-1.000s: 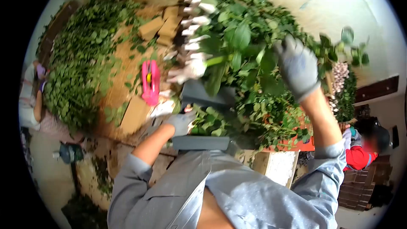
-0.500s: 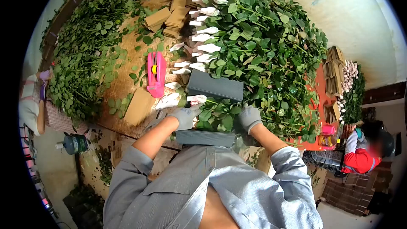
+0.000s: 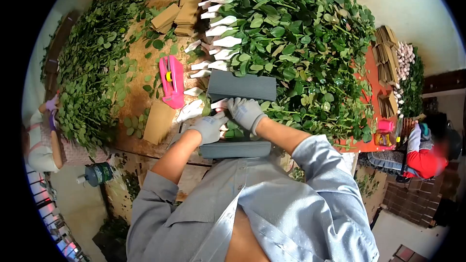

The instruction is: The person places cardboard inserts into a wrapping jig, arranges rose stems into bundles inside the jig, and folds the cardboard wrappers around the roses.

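Note:
Both gloved hands are close together between two dark grey ridged blocks. My left hand (image 3: 209,128) is closed, its fingertips at the pale netted rose heads (image 3: 219,105) beside the rear block. My right hand (image 3: 244,114) lies over the rose stems, fingers together and bent down by the same netted heads; what is under its fingers is hidden. The rear grey block (image 3: 241,86) rests against the leafy stems, just beyond my right hand. In front of my body is the front grey block (image 3: 235,150). Green leaves show between the hands and that block.
A pink stapler-like tool (image 3: 172,82) and a cardboard piece (image 3: 159,122) lie to the left. Cardboard pieces (image 3: 186,17) stand behind. Leafy stems (image 3: 97,63) cover the left side; netted roses (image 3: 301,34) pile up behind. People work at both sides.
My right hand has moved left from the stem side to the rose heads, next to my left hand. My left hand shifted slightly. The view has moved a little.

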Available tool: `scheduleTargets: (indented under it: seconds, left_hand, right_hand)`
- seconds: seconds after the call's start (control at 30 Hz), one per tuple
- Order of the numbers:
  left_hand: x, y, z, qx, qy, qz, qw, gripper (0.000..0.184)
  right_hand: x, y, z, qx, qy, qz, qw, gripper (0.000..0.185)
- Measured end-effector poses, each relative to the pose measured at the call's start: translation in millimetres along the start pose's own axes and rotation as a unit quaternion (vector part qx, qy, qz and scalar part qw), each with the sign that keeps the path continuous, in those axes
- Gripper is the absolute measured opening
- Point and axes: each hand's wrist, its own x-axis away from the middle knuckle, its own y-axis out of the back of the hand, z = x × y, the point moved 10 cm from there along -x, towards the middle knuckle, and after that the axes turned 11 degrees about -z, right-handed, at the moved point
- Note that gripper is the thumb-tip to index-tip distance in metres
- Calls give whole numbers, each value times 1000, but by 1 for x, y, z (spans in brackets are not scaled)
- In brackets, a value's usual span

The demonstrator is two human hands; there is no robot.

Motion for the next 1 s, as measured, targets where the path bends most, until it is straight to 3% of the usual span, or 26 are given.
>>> scheduleTargets:
  seconds: [0.27,0.33,0.37,0.4,0.47,0.67,0.87,1.0]
  left_hand:
    - [7,45,-17,68,-42,-113,990,43]
    - [11,71,-5,130,-19,-236,963,37]
    - [17,87,-4,69,-35,-339,938,30]
    - [16,86,-5,70,-34,-338,938,30]
    - [26,98,13,58,70,-425,900,26]
    - [2,78,29,5,92,-353,931,18]
    - [13,85,41,11,141,-380,914,13]
    - [42,89,96,-25,242,-403,882,20]
  right_hand:
    - [-2,-18,-11,-72,-35,-48,996,20]
    - [-1,-20,-12,-77,-41,-54,995,20]
    - [0,-19,-13,-79,-44,-63,994,20]
    - [0,-21,-13,-80,-44,-62,994,20]
    - [-1,-29,-14,-109,-50,-32,992,22]
    - [2,-35,-11,-77,-18,7,997,45]
    - [2,-33,-10,-53,-19,-38,998,37]
    - [1,-35,-9,-49,-7,-43,998,37]
